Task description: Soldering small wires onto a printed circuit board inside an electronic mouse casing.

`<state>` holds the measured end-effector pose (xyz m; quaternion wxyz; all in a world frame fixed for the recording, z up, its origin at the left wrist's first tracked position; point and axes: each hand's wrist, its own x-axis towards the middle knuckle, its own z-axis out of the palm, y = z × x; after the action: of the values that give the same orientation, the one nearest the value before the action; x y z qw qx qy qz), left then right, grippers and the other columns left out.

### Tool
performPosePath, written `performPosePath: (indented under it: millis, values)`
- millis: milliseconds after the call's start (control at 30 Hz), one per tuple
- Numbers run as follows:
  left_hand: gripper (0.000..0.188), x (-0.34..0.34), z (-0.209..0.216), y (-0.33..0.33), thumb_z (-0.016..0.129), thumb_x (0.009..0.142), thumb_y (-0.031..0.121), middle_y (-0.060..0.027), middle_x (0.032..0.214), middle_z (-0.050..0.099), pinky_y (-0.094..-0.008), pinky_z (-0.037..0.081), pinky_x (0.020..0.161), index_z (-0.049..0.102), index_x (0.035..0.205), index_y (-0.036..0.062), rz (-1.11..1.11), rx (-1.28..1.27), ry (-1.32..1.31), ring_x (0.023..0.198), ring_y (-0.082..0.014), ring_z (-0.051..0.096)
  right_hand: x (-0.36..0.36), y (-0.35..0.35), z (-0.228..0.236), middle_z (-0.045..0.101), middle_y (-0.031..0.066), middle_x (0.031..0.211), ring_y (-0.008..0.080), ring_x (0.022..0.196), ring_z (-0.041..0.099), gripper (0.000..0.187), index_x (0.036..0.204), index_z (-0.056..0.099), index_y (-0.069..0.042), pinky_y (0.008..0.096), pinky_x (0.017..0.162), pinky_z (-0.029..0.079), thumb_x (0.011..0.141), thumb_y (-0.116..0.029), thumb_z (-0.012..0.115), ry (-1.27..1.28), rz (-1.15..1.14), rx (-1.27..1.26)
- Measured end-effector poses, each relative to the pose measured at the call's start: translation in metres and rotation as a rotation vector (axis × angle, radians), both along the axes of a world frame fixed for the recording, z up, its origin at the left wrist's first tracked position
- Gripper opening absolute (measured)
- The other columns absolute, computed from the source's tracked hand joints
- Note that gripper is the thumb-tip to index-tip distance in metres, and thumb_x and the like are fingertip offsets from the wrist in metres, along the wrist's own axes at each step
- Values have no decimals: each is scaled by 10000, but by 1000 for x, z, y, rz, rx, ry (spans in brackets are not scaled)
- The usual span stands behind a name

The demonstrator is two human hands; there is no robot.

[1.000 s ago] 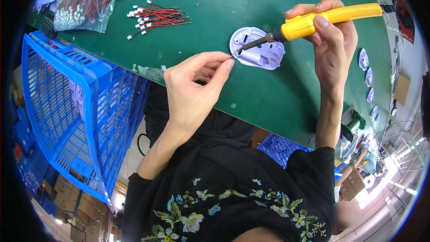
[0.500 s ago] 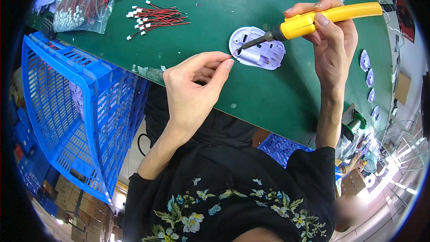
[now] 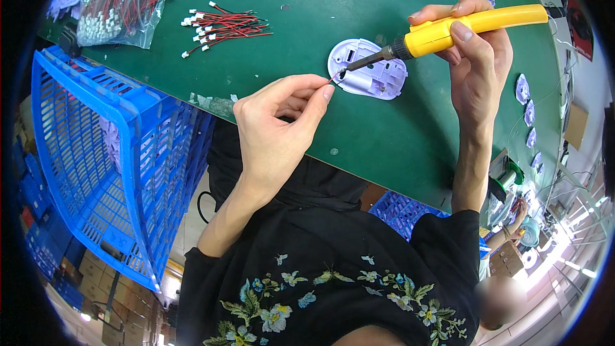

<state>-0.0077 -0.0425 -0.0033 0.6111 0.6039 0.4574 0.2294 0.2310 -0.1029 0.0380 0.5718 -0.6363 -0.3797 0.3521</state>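
My right hand (image 3: 477, 57) grips a yellow-handled soldering iron (image 3: 442, 35), its dark tip angled down to the left. That tip meets the left part of a pale lilac plastic housing (image 3: 384, 80), which lies on the green table. Close by the tip, my left hand (image 3: 282, 122) pinches a thin red and black wire (image 3: 333, 79) between thumb and forefinger. The wire's end reaches the same spot on the housing; whether it touches the tip is too small to tell.
Loose red and black wires with white connectors (image 3: 224, 27) lie at the back left, beside a clear bag (image 3: 122, 9) of more. A blue plastic crate (image 3: 128, 147) stands left of the table (image 3: 295, 32). More lilac housings (image 3: 522, 88) line the right side. Another person's arm (image 3: 512, 224) shows lower right.
The soldering iron and my right hand have shifted very slightly to the right. My left hand stays in place. At the lower right, the other person's arm has moved.
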Motion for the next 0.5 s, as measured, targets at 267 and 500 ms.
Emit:
performPosePath:
  millis: [267,500]
  values:
    - [83,1,0,-1,774,880,-2,-72,799,762,-218,549,588,771,956,-35,-1,1,-4,649,-89,707,14,-4,11,699,311,1120,124,788,621,525,1386,403,59,175,629,442,955,-188,572,-38,-28,26]
    - [212,0,1,-1,780,878,-3,-67,800,756,-216,548,598,749,1087,-17,-13,-41,-53,662,-77,692,32,-23,25,699,277,1144,100,801,608,663,1511,298,79,187,680,459,977,-200,575,-141,-46,-5]
